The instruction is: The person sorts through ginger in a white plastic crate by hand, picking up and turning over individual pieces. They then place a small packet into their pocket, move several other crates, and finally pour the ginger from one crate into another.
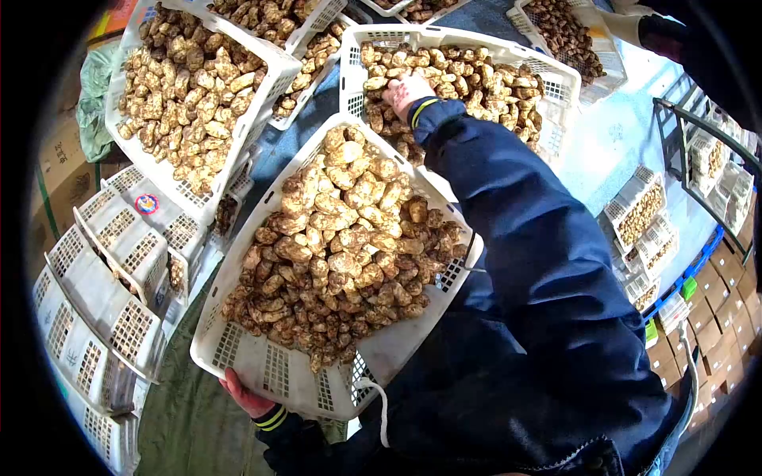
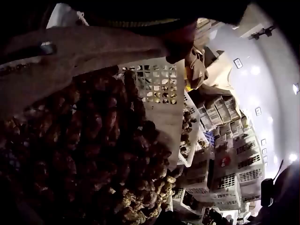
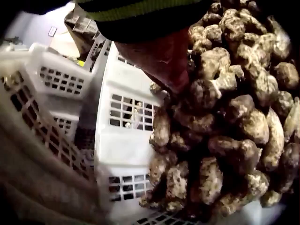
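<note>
A white plastic basket (image 1: 278, 373), tilted and heaped with stubby, soil-stained mushrooms (image 1: 341, 238), is in front of my body in the head view. My left hand (image 1: 246, 394) grips its near left rim, fingers mostly hidden below the edge. Further off, a second white basket (image 1: 563, 83) holds more of the same mushrooms (image 1: 492, 87). My right hand (image 1: 406, 92) reaches into that pile near its left wall. Up close in the right wrist view, the fingertips press down among the mushrooms (image 3: 201, 122); I cannot tell whether they pinch one.
Another full basket (image 1: 270, 59) stands at the upper left. Stacked white baskets (image 1: 111, 262) fill the left side. At the right are smaller filled baskets (image 1: 639, 210), a dark metal rail (image 1: 706, 123) and cardboard boxes (image 1: 718, 293). Another person's hand (image 1: 623, 25) shows at the upper right.
</note>
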A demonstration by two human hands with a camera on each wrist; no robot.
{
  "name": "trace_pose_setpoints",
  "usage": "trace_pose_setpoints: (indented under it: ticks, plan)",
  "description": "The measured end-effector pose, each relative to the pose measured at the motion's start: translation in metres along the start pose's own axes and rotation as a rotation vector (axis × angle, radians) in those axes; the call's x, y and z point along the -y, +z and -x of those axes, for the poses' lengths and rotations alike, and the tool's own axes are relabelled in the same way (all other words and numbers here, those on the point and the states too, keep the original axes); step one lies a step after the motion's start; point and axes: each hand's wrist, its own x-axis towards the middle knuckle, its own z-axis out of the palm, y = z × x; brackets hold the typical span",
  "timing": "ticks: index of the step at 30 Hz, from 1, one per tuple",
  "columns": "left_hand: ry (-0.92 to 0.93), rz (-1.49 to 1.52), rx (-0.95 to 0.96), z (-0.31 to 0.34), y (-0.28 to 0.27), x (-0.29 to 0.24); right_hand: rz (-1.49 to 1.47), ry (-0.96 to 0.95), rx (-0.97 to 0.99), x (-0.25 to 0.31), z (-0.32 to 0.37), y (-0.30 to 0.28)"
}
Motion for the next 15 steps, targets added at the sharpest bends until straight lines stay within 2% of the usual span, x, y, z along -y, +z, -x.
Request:
trace_pose_setpoints:
  ticks: [1,3,4,5,7,9,11,13,14,15]
  plan:
    - [0.015,0.011,-0.005,-0.002,-0.006,0.002,-0.045,0.050,-0.009,0.007,-0.004,0.009]
    - [0.027,0.028,-0.014,-0.002,-0.010,0.005,-0.125,0.190,-0.243,0.017,-0.018,0.054]
    - [0.013,0.029,-0.037,-0.002,-0.008,0.004,0.080,0.083,-0.228,0.012,-0.032,0.096]
    - [0.000,0.026,-0.059,-0.001,-0.006,0.002,-0.010,0.016,-0.208,0.007,-0.025,0.088]
    - [-0.004,0.039,-0.050,-0.001,0.002,0.000,-0.154,0.125,-0.044,0.005,0.014,0.006]
    - [-0.018,0.047,-0.048,0.000,-0.002,0.000,-0.679,0.110,-0.245,-0.015,0.046,-0.004]
    - [-0.028,-0.013,-0.027,-0.004,-0.013,0.003,-1.874,0.222,-0.144,-0.033,0.074,0.017]
    - [-0.007,0.012,-0.038,-0.001,0.007,0.001,-2.377,0.180,-0.167,-0.041,0.103,0.018]
    - [-0.031,0.045,-0.010,-0.001,0.012,0.000,-2.481,-0.010,0.010,-0.053,0.110,0.029]
    - [-0.055,0.074,0.015,0.000,0.013,-0.001,-2.485,0.214,-0.099,-0.041,0.126,-0.006]
